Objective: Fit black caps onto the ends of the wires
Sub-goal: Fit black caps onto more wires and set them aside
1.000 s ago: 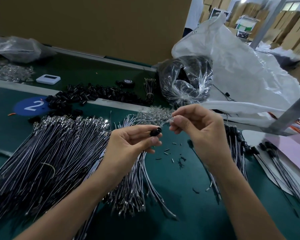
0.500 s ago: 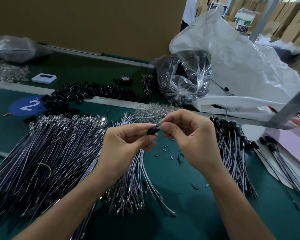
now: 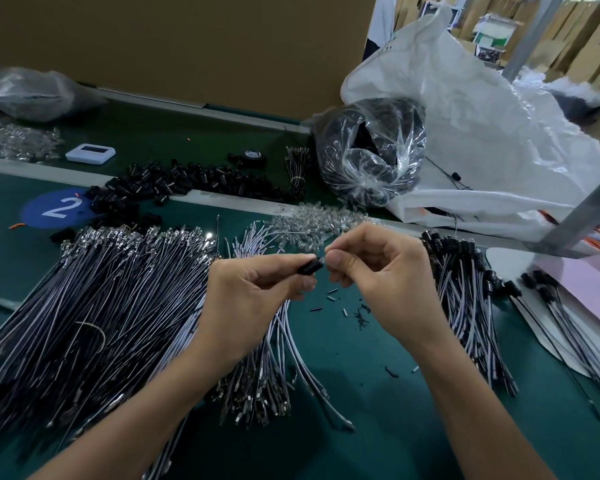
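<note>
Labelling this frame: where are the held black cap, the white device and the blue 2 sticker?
black cap (image 3: pixel 311 266): head view, its side wall.
white device (image 3: pixel 91 150): head view, its dark screen.
blue 2 sticker (image 3: pixel 32 213): head view, blue field left of digit.

Small black cap (image 3: pixel 309 266) held level above heaped grey wires (image 3: pixel 111 306).

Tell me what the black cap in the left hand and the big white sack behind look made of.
Black cap, pinched by the left hand: probably matte plastic or rubber; dull, no glint. White sack: looks like thin woven plastic; stiff creases, faint sheen, though no weave is resolvable.
</note>
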Demonstrator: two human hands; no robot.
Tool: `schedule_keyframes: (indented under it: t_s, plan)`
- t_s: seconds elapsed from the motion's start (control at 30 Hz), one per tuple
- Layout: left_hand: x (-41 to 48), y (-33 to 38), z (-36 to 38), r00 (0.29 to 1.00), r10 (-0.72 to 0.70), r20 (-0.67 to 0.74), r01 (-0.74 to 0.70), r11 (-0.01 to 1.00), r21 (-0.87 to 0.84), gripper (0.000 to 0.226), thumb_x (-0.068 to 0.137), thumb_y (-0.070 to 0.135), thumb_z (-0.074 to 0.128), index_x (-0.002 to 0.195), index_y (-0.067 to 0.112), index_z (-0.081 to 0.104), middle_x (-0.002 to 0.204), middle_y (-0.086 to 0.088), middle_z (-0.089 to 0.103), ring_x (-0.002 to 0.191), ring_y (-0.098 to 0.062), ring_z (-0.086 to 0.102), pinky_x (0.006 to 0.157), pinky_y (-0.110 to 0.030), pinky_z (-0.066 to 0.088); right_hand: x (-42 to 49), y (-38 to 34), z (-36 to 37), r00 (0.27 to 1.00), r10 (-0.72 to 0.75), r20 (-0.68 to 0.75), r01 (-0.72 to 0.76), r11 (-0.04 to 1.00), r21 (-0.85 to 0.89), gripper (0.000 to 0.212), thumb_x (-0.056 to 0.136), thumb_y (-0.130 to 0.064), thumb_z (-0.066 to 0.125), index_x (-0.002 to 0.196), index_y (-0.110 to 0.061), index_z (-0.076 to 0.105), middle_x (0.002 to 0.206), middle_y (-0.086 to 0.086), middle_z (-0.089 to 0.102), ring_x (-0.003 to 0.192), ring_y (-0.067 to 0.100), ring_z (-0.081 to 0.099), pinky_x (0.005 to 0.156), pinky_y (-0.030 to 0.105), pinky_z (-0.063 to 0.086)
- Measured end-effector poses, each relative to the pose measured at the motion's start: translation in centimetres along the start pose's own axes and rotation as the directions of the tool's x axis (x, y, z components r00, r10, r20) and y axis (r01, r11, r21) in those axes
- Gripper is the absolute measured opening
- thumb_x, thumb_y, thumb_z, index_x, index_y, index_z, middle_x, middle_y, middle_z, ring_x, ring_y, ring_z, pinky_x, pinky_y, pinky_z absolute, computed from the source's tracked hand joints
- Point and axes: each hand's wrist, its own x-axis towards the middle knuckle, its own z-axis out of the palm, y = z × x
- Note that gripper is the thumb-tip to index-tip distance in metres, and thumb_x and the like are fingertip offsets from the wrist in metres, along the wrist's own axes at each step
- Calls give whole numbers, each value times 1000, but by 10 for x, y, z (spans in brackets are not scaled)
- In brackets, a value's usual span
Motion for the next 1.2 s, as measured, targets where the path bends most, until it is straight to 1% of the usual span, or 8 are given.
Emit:
schedule_keyframes:
  t_s: [0.17, 0.43, 0.63, 0.8, 0.93, 1.0, 1.13, 1.2]
  plan:
    - [0, -1, 0, 997, 75, 1, -75, 994, 83, 34, 71, 14, 76, 105, 17, 72, 89, 8, 77, 71, -11, 74, 66, -22, 59, -1, 2, 2, 999, 17, 44, -18, 999, 37, 10, 83, 3, 72, 78, -6, 72, 67, 3, 70, 58, 11, 66, 57, 22, 53]
    - [1, -2, -1, 999, 30, 19, -30, 1000, -5, 27, 72, 6, 76, 96, 18, 75, 85, 4, 77, 74, -15, 75, 66, -25, 60, -4, 2, 0, 993, 48, 108, -74, 965, 250, 16, 79, 6, 72, 72, -8, 68, 65, 6, 69, 56, 14, 63, 56, 21, 53]
    - [-3, -1, -1, 998, 43, 48, -42, 999, -22, 28, 75, 1, 75, 98, 17, 75, 85, 4, 77, 73, -17, 75, 64, -25, 60, -5, -1, 1, 988, 43, 145, -84, 953, 290, 9, 75, -9, 73, 69, -11, 65, 66, 9, 69, 56, 16, 63, 57, 24, 54]
    - [-6, 3, 0, 993, 92, 80, -93, 996, 7, 31, 76, 5, 75, 101, 22, 76, 86, 11, 77, 72, -12, 75, 63, -22, 59, -6, 4, -1, 987, 41, 157, -82, 960, 266, 15, 81, 3, 69, 70, 1, 60, 64, 5, 68, 55, 16, 62, 55, 23, 52]
    - [-3, 9, 3, 997, -7, 74, 15, 994, -106, 26, 75, 13, 73, 99, 20, 73, 84, 4, 77, 74, -17, 75, 64, -22, 59, -6, 2, 2, 993, 39, 115, -78, 933, 352, 7, 78, -11, 71, 82, -6, 70, 67, 5, 71, 59, 14, 65, 58, 22, 54]
    - [1, 11, 7, 994, -104, 42, 110, 978, -178, 23, 77, 19, 70, 100, 16, 70, 84, -2, 77, 76, -20, 75, 66, -23, 59, -7, 1, 7, 995, 57, 83, -84, 924, 373, 21, 75, -21, 73, 95, -14, 73, 77, -1, 74, 69, 10, 69, 64, 19, 54]
    - [3, 12, 7, 969, -244, -29, 225, 929, -292, 29, 78, 25, 67, 102, 10, 61, 90, -4, 77, 86, -17, 74, 73, -17, 55, -12, 8, 22, 989, 143, -36, -141, 988, 61, 40, 65, -43, 82, 98, -26, 66, 87, -5, 71, 69, 8, 64, 64, 20, 53]
    - [4, 15, 5, 961, -276, -35, 246, 902, -355, 31, 79, 23, 65, 105, 7, 60, 93, -2, 77, 92, -11, 73, 71, -10, 52, -13, 10, 28, 974, 223, 41, -222, 975, -30, 33, 68, -40, 83, 92, -25, 66, 84, -8, 71, 65, 4, 61, 60, 20, 50]
